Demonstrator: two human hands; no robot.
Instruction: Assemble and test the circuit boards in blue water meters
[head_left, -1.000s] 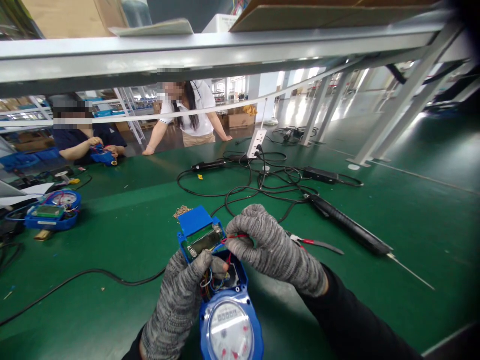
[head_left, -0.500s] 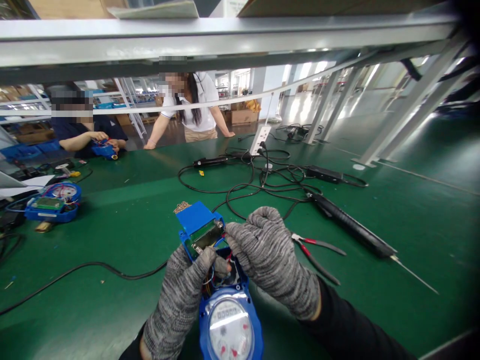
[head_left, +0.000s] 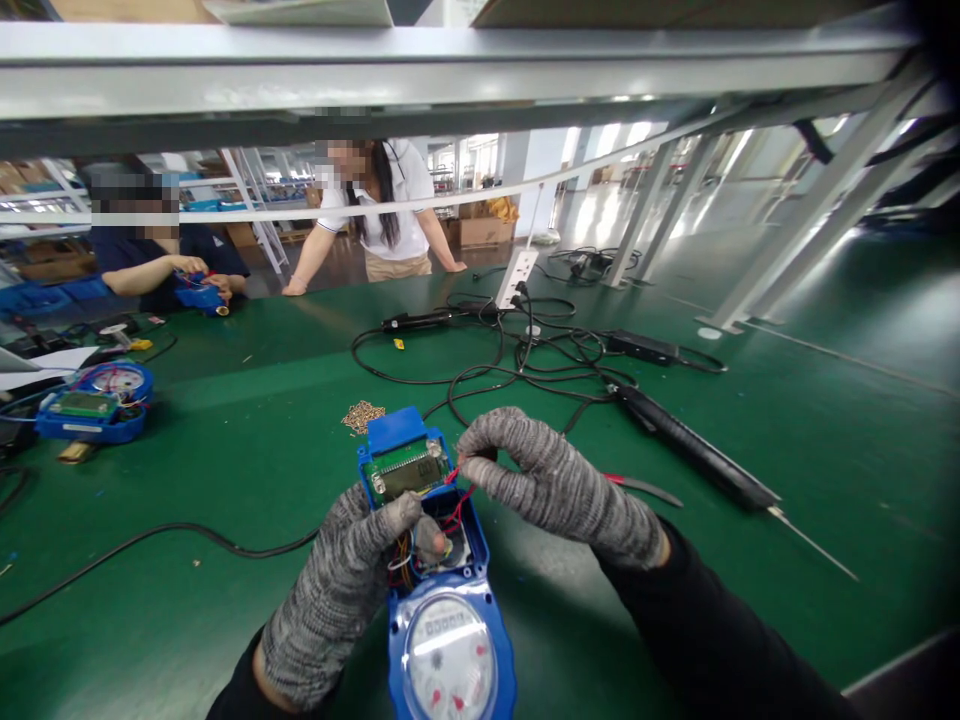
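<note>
A blue water meter [head_left: 450, 640] with a round white dial lies in front of me on the green table [head_left: 262, 480]. Its upper housing is open, showing a green circuit board [head_left: 406, 470] with a small display and a bundle of coloured wires [head_left: 442, 520]. My left hand [head_left: 337, 590], in a grey knit glove, grips the meter's left side with the thumb pressed inside the open housing. My gloved right hand [head_left: 555, 485] pinches a red wire just right of the circuit board.
A black electric screwdriver [head_left: 694, 450] and red-handled pliers [head_left: 641, 487] lie to the right, black cables [head_left: 517, 370] and a power strip [head_left: 514, 280] behind. A small pile of brass screws [head_left: 362, 414] sits near the meter. Another open meter [head_left: 90, 405] lies left. Two people work across the table.
The circuit board has tilted to face me more. My right hand moved up and right, now pinching the red wire beside the board. The left hand stays on the meter.
</note>
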